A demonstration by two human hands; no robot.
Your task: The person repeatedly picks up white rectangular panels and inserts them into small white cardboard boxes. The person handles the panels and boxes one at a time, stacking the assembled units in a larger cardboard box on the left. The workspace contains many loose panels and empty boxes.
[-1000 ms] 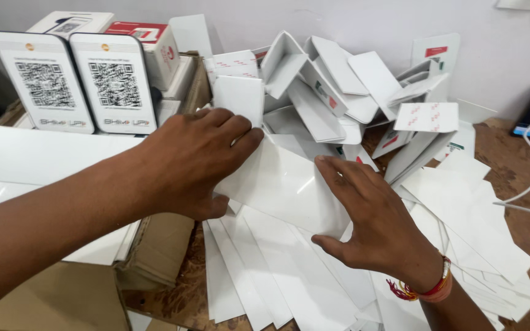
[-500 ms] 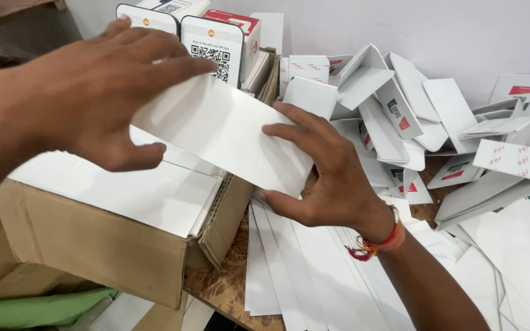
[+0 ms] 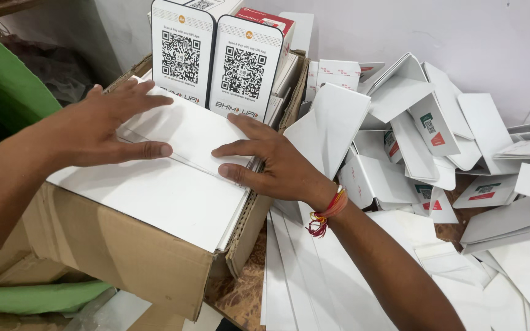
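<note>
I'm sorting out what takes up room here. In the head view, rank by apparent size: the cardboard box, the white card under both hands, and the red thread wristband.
1. Cardboard box, largest by far.
2. White card, pressed flat by the left hand and right hand.
3. Red thread wristband, smallest.

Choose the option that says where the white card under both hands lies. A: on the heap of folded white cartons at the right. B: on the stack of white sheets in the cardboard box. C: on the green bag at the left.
B: the left hand and right hand press the white card flat onto the stack of white sheets filling the cardboard box.
</note>
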